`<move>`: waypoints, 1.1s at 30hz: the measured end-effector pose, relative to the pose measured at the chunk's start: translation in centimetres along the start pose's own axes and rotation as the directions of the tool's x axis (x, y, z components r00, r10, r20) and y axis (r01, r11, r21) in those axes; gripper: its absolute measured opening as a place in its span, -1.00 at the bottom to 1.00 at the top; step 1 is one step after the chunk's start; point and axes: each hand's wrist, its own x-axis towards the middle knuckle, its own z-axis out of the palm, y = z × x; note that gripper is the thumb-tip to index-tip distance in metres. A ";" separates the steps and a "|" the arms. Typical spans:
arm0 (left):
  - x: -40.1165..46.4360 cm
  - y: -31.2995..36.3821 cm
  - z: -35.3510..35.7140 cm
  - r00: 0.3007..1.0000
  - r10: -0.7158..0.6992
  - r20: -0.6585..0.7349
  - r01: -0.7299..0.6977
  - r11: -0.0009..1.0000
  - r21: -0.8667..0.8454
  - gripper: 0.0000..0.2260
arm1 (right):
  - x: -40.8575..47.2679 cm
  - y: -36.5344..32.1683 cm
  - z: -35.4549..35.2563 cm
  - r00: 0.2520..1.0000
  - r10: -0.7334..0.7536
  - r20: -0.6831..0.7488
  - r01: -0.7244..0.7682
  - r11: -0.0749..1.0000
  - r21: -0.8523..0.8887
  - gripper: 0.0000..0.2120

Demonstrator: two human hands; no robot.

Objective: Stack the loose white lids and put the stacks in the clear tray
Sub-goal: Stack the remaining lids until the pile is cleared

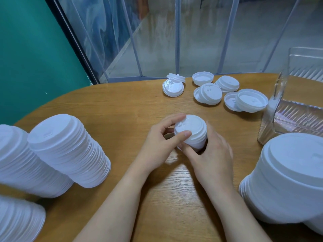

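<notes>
A short stack of white lids point(194, 131) stands in the middle of the wooden table point(122, 109). My left hand point(164, 137) grips it from the left, thumb on the top lid. My right hand point(211, 151) wraps around it from the right and below. Several loose white lids point(211, 92) lie scattered further back, some upside down, some overlapping. The clear ribbed tray point(295, 117) stands at the right edge; I see no lids in it.
Tall stacks of white lids point(70, 151) lie on their sides at the left. Another large stack point(286, 180) sits at the near right, just in front of the tray. A clear plastic curtain and a green wall rise behind the table.
</notes>
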 end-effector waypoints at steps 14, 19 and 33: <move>0.4 -0.6 0.0 1.000 0.016 0.015 -0.017 0.999 0.048 -0.63 | -0.2 -0.5 -0.2 1.000 -0.011 -0.015 0.011 1.000 0.017 -0.09; 0.2 -0.4 0.0 1.000 -0.024 0.001 0.024 1.000 -0.007 -0.73 | -0.2 -0.6 -0.3 1.000 -0.015 -0.026 0.016 0.999 0.029 -0.17; 13.1 -2.9 -2.2 0.945 0.049 -0.323 0.112 0.881 0.460 -0.19 | -0.3 -0.3 -0.2 1.000 -0.021 -0.017 0.023 0.996 0.081 -0.18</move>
